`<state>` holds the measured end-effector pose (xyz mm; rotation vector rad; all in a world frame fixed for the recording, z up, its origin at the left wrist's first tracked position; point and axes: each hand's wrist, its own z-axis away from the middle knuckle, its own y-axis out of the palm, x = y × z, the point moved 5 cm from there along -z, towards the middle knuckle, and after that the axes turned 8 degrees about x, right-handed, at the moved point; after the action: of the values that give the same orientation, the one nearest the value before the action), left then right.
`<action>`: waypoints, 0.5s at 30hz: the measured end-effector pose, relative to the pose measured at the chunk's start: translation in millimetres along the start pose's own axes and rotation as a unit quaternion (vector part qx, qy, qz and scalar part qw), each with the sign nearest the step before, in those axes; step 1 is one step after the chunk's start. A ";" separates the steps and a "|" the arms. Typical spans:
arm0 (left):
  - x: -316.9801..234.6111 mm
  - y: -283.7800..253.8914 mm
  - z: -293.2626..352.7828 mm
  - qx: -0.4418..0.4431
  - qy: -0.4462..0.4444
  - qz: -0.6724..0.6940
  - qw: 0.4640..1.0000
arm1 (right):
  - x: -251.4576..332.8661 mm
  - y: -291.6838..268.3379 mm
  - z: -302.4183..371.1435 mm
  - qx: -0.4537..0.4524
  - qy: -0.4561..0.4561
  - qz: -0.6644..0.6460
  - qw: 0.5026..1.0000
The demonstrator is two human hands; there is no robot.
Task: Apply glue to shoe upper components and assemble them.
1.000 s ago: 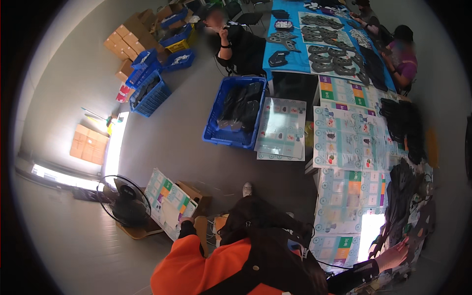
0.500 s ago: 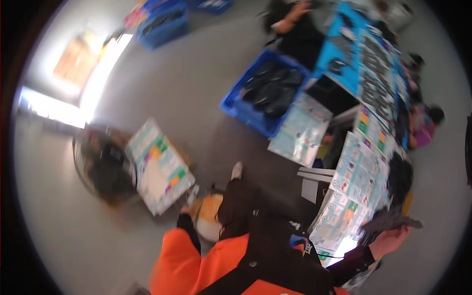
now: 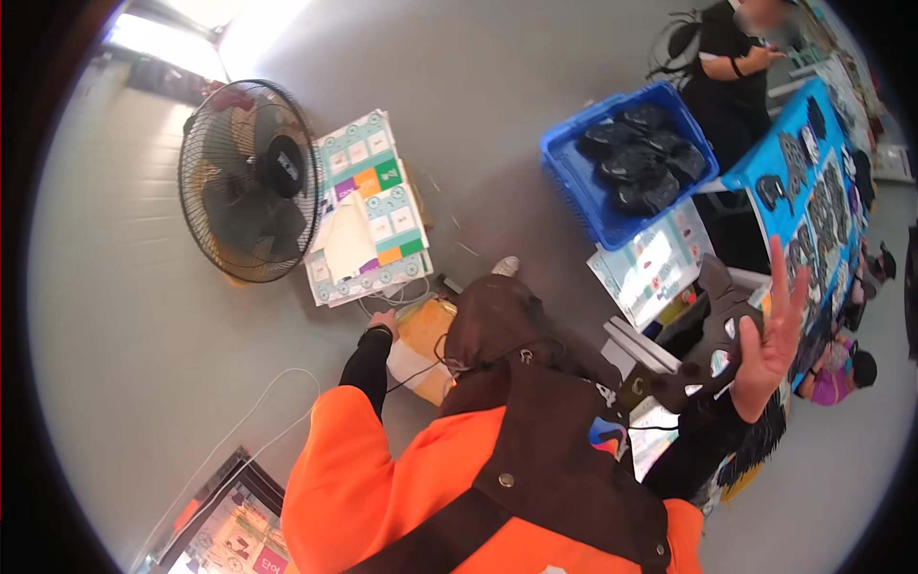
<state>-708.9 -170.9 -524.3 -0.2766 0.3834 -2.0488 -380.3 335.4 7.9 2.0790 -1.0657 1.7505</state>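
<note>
My right hand [image 3: 770, 349] is raised on the right, with two fingers stretched up and apart. Beside its thumb is a dark grey flat piece with cut-out holes [image 3: 712, 320]; it appears to be held, though the hand hides where they meet. On the left my left hand [image 3: 382, 321] reaches to the edge of a yellow-and-white wrapped bundle [image 3: 426, 337] by my leg. Its fingers are small and partly hidden, so their grip does not show.
A black floor fan [image 3: 251, 182] stands left of a stack of printed boards [image 3: 378, 220]. Ahead, a blue crate [image 3: 564, 182] holds several black bundles. A blue-covered table [image 3: 755, 167] bears dark pieces; a co-worker [image 3: 732, 77] is beside it. White cable [image 3: 273, 383] crosses the floor.
My view has turned, so the fan and crate sit differently in it. My right hand has risen along with the dark piece, its fingers now spread upward. The left stays near the bundle.
</note>
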 end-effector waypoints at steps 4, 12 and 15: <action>17.2 -11.3 -15.0 -0.011 -0.010 -0.007 1.000 | -18.7 31.7 -16.6 0.128 0.161 -0.070 0.976; 5.5 -72.1 -3.5 -0.130 0.044 -0.020 0.990 | -50.9 13.9 6.5 0.092 0.262 0.021 0.960; -107.0 -126.7 79.0 -0.093 0.113 -0.153 0.977 | -30.3 8.5 14.5 0.128 0.215 0.233 0.940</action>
<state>-731.6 -31.4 -407.0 -0.2281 0.7127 -2.3593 -375.5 332.3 -26.2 1.5124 -1.3142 2.5406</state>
